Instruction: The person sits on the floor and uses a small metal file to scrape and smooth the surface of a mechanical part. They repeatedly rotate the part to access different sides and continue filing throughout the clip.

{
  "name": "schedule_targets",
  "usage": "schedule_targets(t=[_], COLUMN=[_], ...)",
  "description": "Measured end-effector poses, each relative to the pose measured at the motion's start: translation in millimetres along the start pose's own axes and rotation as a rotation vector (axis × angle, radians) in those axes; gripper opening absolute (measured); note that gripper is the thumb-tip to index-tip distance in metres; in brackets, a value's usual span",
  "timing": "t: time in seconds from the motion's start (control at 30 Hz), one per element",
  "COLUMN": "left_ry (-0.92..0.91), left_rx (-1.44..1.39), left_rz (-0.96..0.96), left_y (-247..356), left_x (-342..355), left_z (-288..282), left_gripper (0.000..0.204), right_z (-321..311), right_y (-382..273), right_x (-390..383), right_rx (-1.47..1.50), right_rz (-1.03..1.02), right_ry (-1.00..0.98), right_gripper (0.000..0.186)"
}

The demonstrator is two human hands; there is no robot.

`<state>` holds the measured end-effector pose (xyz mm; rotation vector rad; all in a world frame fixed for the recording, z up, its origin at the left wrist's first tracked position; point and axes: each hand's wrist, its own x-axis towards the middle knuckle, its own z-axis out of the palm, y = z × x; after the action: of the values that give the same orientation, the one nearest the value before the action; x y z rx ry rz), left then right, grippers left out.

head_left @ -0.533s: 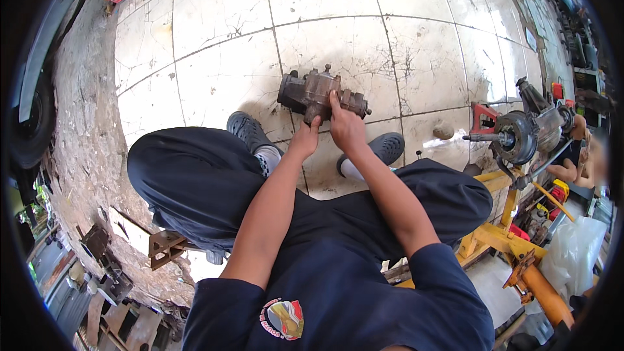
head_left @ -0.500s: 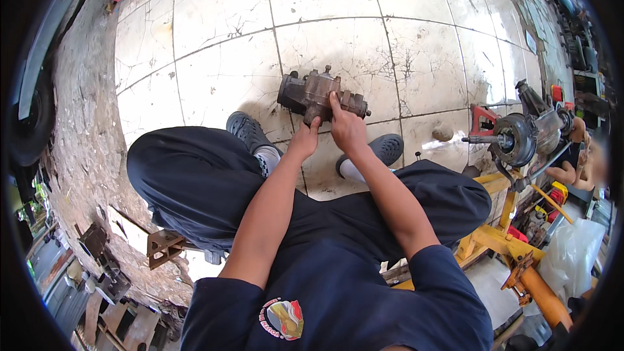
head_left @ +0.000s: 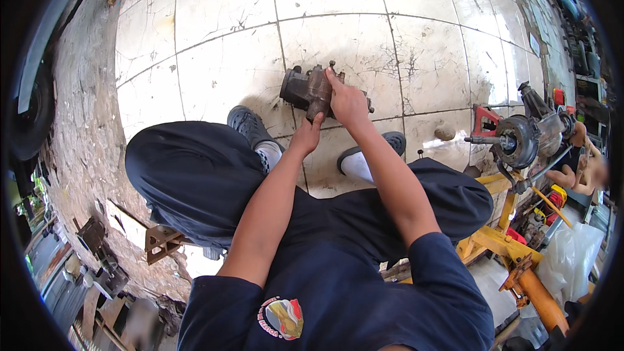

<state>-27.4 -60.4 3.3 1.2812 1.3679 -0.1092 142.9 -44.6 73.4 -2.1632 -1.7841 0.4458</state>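
Observation:
A rusty, dark metal gear housing [head_left: 318, 89] lies on the tiled floor just beyond my feet, with a broad black end at the left. Against the stub on its near side, my left hand [head_left: 307, 136] is closed, the thumb lying on the metal; its other fingers are mostly hidden. My right hand [head_left: 350, 105] is over the right part of the housing. Its index finger is stretched out and touches the top of the body near an upright bolt, while the remaining fingers are tucked out of sight. That hand covers much of the housing's narrower right end.
To the right stands a large axle assembly [head_left: 520, 140] by a red stand [head_left: 484, 120], with another person [head_left: 585, 162] beside it. A yellow metal frame [head_left: 497, 240] is near my right knee. A stone [head_left: 444, 132] lies beyond my right shoe [head_left: 390, 146].
My right hand has moved away from me and slightly left, its index fingertip sliding farther up the housing. The left hand keeps its place at the near stub.

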Motion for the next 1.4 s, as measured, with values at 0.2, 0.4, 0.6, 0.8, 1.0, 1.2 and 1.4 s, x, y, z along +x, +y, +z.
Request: schedule_targets(t=[0.2, 0.4, 0.6, 0.8, 1.0, 1.2, 1.4], left_ry=[0.049, 0.015, 0.009, 0.027, 0.024, -0.007, 0.406], left_rx=[-0.050, -0.055, -0.032, -0.061, -0.047, 0.002, 0.129], left_rz=[0.073, 0.014, -0.022, 0.080, 0.012, -0.043, -0.204], left_y=[-22, -10, 5, -18, -10, -6, 56], left_x=[14, 0, 3, 11, 6, 3, -39], left_z=[3, -4, -1, 4, 4, -4, -14], left_gripper=[0.092, 0.095, 0.090, 0.094, 0.089, 0.099, 0.085], right_z=[-1, 10, -7, -6, -14, -30, -75], right_y=[-1, 0, 12, -16, -13, 4, -16], right_x=[-25, -11, 3, -25, 8, -60, -42], right_rx=[-0.012, 0.025, 0.039, -0.063, -0.097, -0.045, 0.495], right_rz=[-0.063, -0.081, -0.056, -0.102, 0.000, 0.117, 0.313], right_ry=[-0.102, -0.106, -0.093, -0.313, -0.281, -0.335, -0.001], right_gripper=[0.056, 0.063, 0.067, 0.066, 0.068, 0.059, 0.046])
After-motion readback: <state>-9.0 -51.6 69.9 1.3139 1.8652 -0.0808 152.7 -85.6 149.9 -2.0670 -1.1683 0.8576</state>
